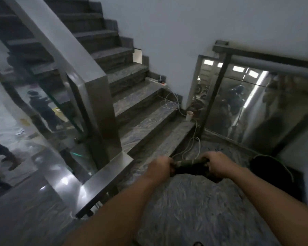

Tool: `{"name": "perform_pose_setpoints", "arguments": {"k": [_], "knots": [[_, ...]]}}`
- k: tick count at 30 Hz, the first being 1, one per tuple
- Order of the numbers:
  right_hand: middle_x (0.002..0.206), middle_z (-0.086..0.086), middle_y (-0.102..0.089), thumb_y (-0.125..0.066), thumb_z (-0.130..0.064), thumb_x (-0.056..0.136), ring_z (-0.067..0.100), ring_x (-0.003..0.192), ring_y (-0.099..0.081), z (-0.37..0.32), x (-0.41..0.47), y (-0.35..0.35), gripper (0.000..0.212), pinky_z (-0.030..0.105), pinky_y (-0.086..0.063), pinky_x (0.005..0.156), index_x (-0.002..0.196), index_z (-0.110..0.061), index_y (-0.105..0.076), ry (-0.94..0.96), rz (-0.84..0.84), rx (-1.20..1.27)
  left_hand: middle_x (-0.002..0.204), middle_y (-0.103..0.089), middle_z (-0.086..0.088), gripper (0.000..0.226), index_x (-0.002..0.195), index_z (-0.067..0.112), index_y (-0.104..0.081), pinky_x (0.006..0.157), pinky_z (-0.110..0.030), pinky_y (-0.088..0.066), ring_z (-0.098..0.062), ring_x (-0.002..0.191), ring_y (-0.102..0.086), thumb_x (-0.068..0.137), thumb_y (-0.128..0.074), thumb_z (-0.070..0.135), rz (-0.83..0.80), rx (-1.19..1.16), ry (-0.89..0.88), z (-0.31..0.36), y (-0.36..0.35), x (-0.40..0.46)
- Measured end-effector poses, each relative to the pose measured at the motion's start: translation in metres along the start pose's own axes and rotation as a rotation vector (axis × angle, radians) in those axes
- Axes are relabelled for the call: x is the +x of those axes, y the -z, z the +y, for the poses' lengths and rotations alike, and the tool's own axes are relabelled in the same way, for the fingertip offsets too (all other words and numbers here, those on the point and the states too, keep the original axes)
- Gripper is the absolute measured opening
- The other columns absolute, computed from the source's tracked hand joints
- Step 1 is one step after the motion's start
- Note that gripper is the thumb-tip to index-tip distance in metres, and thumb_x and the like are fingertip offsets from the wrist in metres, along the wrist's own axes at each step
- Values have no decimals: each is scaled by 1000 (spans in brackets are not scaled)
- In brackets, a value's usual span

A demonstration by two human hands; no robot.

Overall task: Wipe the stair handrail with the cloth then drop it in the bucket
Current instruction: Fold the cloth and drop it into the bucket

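A dark, rolled-up cloth is stretched between both my hands over the stair landing. My left hand grips its left end and my right hand grips its right end. The steel handrail climbs up to the left beside the stairs, ending at a square post; a flat lower rail section runs just left of my left hand. A black bucket stands on the floor to the right of my right hand, partly hidden by my forearm.
Grey stone stairs rise ahead with a power strip and white cables on them. A white cup stands by the wall corner. A second rail with a glass panel closes the right side. Glass panels on the left reflect people.
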State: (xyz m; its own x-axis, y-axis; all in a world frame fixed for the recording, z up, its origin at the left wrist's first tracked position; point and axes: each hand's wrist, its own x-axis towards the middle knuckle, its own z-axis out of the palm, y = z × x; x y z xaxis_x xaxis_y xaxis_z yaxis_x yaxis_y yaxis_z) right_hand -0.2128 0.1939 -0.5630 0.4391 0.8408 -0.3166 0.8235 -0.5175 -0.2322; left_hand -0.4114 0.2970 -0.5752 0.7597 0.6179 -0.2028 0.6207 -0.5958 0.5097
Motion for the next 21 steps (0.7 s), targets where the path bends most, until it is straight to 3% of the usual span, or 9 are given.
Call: {"name": "perform_pose_setpoints", "arguments": {"k": [3,6,10,12,15,16,19,21], "knots": [[104,0,-55,-62,-9,89,17,95,-51,33,11,30,20,30,-38,80,97,-26,-56,-26,-39,143,105,-67,-10,20,104,15,-67,79,-37,-54,-24,94,-63,85,-64,18,-84,-89,1,16,2,37],[103,0,-59,-66,-16,88,19,99,-55,69,29,61,12,32,-43,85,94,-25,-61,-5,-60,131,96,-62,-4,16,102,16,-63,65,-26,-46,-17,87,-59,87,-59,12,-175,-157,-78,38,6,75],[98,2,-67,-64,-19,89,24,97,-63,121,55,105,17,41,-50,91,78,-32,-63,-40,-82,201,104,-62,-13,18,106,9,-60,80,-38,-48,-27,99,-59,90,-51,8,-262,-193,-106,78,15,134],[100,1,-68,-63,-23,88,24,96,-64,144,67,127,14,47,-53,91,77,-32,-66,-92,-108,244,107,-60,-14,20,109,9,-58,81,-37,-47,-26,99,-57,92,-48,9,-294,-220,-93,101,22,165],[90,-5,-68,-65,-26,85,19,94,-62,173,81,166,14,36,-50,86,73,-29,-71,-143,-110,364,100,-56,-8,20,104,10,-55,71,-29,-44,-20,89,-54,86,-59,19,-333,-229,-86,144,39,207],[87,-5,-67,-68,-34,82,18,92,-62,183,85,178,14,34,-48,83,71,-27,-71,-152,-111,402,99,-57,-4,32,104,13,-54,74,-31,-46,-18,89,-55,79,-69,26,-328,-158,-126,157,45,222],[88,-7,-65,-78,-71,52,15,87,-62,209,93,208,54,35,-51,79,81,-28,-65,-148,-162,305,107,-57,2,63,112,21,-48,82,-35,-50,-17,95,-56,60,-83,33,-285,168,-296,192,60,258],[97,-8,-63,-79,-76,36,18,92,-60,222,96,220,79,36,-50,79,97,-30,-56,-151,-194,72,114,-54,-2,62,115,20,-42,83,-34,-48,-20,100,-56,66,-79,27,-250,205,-370,215,66,281]]}}
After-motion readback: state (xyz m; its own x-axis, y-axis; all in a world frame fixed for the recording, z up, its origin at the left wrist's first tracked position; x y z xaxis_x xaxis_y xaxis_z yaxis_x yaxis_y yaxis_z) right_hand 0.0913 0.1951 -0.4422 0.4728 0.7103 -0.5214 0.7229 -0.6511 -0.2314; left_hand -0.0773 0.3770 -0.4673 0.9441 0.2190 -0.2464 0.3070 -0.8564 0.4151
